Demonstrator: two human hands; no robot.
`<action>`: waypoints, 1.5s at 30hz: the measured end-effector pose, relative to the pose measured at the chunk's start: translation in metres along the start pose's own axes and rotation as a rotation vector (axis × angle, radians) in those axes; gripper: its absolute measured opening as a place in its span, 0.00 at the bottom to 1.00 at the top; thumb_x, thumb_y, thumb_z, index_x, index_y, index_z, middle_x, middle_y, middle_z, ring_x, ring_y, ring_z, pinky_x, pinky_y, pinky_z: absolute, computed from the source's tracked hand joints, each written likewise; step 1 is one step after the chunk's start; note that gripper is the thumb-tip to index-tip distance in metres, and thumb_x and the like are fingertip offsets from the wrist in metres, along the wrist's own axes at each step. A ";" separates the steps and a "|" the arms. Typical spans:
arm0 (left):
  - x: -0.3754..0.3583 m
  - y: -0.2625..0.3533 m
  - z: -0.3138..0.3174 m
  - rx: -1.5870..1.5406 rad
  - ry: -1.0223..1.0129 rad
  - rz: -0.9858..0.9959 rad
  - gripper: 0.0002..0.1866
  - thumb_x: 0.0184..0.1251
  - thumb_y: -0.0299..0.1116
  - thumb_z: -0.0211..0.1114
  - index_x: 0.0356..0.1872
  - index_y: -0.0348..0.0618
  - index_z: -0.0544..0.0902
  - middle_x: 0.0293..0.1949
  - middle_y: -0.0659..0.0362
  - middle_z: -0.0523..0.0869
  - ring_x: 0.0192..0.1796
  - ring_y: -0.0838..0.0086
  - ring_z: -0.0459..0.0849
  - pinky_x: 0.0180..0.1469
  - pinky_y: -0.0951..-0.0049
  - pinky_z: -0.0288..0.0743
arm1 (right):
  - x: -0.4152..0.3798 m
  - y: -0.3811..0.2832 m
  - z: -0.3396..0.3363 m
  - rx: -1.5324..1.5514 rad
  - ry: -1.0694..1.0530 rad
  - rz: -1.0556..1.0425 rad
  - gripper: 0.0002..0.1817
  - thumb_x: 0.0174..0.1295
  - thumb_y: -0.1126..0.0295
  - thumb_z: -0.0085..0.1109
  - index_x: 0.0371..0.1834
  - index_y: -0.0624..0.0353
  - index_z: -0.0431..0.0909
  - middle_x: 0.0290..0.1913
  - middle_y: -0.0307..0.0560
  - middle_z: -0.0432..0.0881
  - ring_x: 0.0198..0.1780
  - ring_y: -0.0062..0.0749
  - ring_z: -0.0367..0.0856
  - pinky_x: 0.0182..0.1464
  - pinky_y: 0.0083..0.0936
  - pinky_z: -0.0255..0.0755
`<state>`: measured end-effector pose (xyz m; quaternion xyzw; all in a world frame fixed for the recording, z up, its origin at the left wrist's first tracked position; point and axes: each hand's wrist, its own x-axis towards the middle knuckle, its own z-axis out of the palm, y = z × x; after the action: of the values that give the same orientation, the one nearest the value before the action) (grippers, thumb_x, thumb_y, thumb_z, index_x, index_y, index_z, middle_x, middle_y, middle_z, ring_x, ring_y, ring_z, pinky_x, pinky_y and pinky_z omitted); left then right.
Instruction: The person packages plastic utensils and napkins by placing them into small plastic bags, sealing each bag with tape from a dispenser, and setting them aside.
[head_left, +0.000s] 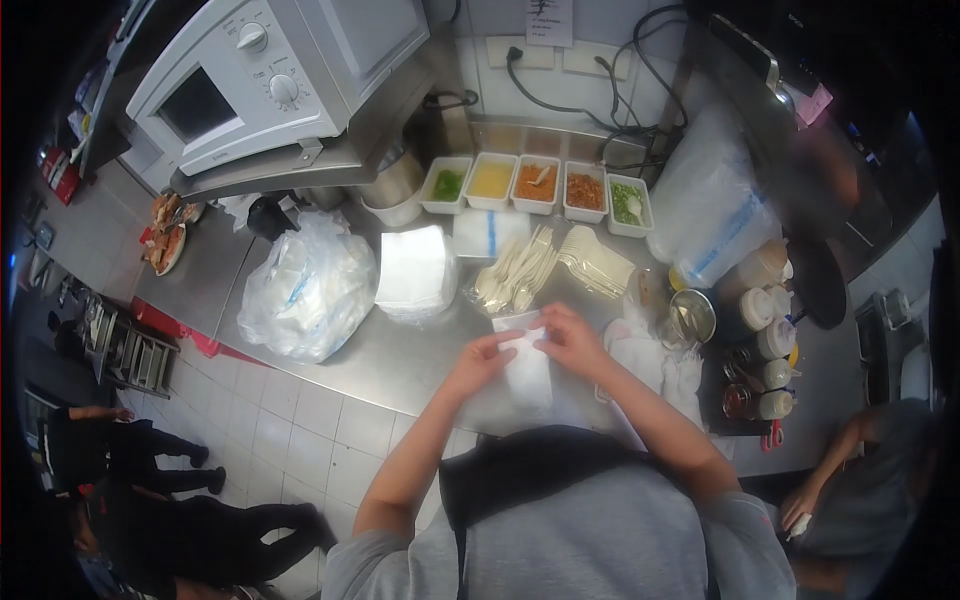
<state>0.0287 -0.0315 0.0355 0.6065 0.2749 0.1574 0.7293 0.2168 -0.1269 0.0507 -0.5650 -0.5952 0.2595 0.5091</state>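
Head view: two hands hold a white napkin just on the near side of the cutlery pile.
The left hand and right hand each look pinched on the napkin, at its end nearest the cutlery pile; whether anything lies inside cannot be told. Uneven pulling could crease or tear the paper, and knuckles bumping the cutlery pile could scatter it towards the napkin stack on its left.
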 end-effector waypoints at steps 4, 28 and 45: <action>0.004 -0.001 0.002 -0.069 -0.031 0.060 0.21 0.65 0.24 0.61 0.60 0.46 0.75 0.22 0.74 0.75 0.22 0.91 0.66 0.24 0.87 0.59 | -0.010 -0.003 0.007 0.221 0.100 0.158 0.19 0.51 0.76 0.67 0.46 0.60 0.73 0.37 0.38 0.73 0.31 0.18 0.72 0.35 0.18 0.71; 0.037 0.072 0.117 0.256 -0.494 0.211 0.15 0.54 0.20 0.68 0.45 0.38 0.84 0.28 0.68 0.83 0.22 0.91 0.69 0.23 0.88 0.62 | -0.195 -0.138 -0.157 0.339 0.962 0.171 0.06 0.62 0.74 0.59 0.41 0.62 0.78 0.32 0.40 0.82 0.30 0.21 0.80 0.33 0.19 0.76; 0.024 0.052 0.174 -0.433 -0.063 0.166 0.24 0.57 0.16 0.62 0.58 0.34 0.72 0.50 0.53 0.79 0.49 0.71 0.80 0.52 0.74 0.76 | -0.336 0.034 -0.340 0.220 0.950 0.968 0.24 0.58 0.48 0.61 0.47 0.57 0.78 0.43 0.46 0.80 0.45 0.31 0.77 0.43 0.31 0.72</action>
<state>0.1559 -0.1456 0.1011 0.4608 0.1611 0.2531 0.8352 0.4839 -0.5245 0.0338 -0.7649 0.0418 0.2406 0.5960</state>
